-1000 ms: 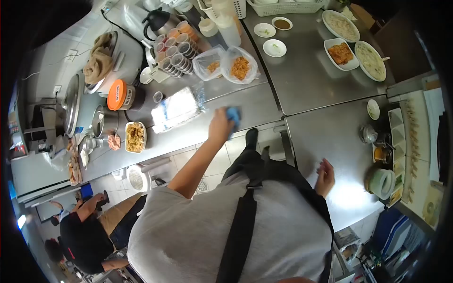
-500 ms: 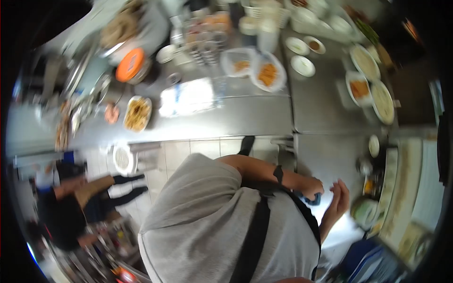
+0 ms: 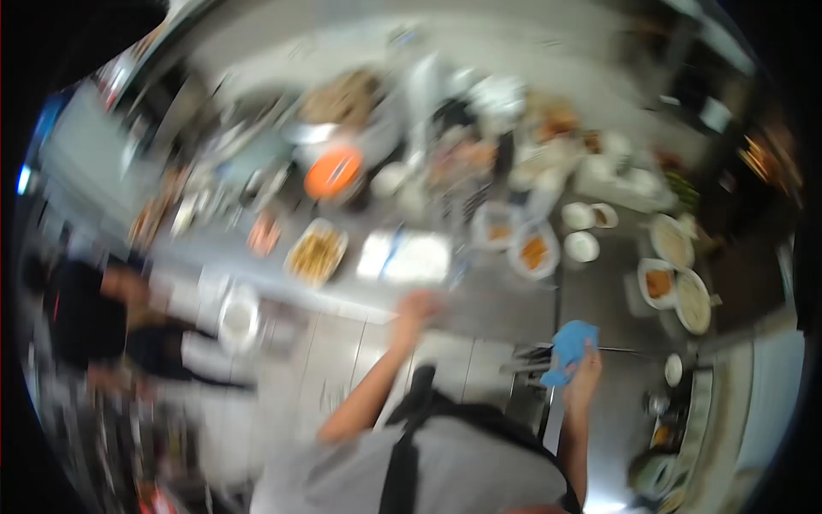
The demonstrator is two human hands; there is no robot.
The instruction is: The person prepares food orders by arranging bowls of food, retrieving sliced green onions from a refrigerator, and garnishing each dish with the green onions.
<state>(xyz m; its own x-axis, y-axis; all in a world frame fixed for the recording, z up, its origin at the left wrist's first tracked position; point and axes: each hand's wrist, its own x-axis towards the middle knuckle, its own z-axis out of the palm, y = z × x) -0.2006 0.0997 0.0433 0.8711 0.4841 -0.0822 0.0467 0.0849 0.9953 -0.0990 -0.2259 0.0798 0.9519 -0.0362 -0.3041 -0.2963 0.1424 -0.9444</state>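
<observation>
At a steel counter (image 3: 505, 304) in a crowded kitchen, a worker's right hand (image 3: 586, 373) grips a blue cloth (image 3: 572, 347), fingers closed on one side of it and the rest spilling loose, near the corner where two work surfaces meet. The left hand (image 3: 418, 310), blurred, reaches out at the front edge, just short of a white package (image 3: 404, 257); from where I stand, I cannot tell whether its fingers are curled or spread. The danger, to my eye, is reach: a wide swing of the cloth could brush uncovered food, and a careless left wrist could shove the package sideways. Its neighbour, a white dish (image 3: 318, 283) heaped with yellowish-brown food, sits close to the edge, where a knock might send it to the floor. Beyond the package, two whitish containers (image 3: 552, 255) hold orange food, near three small dishes (image 3: 582, 259), one with something brown inside. Off to the right, a squarish dish (image 3: 664, 304) carries orange-red food, just beside an oval plate (image 3: 696, 331) of something pale. Farther back stands a tub under an orange lid (image 3: 335, 173), its contents hidden from view
</observation>
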